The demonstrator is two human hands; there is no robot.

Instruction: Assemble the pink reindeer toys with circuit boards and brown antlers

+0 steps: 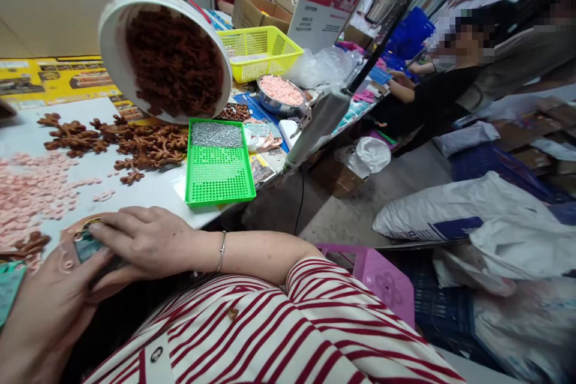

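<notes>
My left hand (pixel 58 294) and my right hand (pixel 148 243) meet at the table's near edge, both closed around a small dark thing with a grey-green face (pixel 87 247). Fingers cover much of it, so its kind is unclear. A pale pink piece (pixel 68 255) lies against it by my left hand. Loose pink pieces (pixel 40 186) spread over the table beyond. Brown branched pieces (pixel 153 144) are heaped further back, in front of a tipped white bucket (pixel 108 42) filled with more of them. Right of the heap is a green tray (pixel 220 177) with small silvery parts (pixel 216 135) at its far end.
Behind the tray stand a metal bowl (pixel 281 93) of pink pieces and a yellow basket (pixel 270 54). A grey metal post (pixel 315 126) rises at the table's right edge. White sacks (pixel 450 210) and a pink plastic stool (pixel 387 288) are to the right. Several people sit farther off.
</notes>
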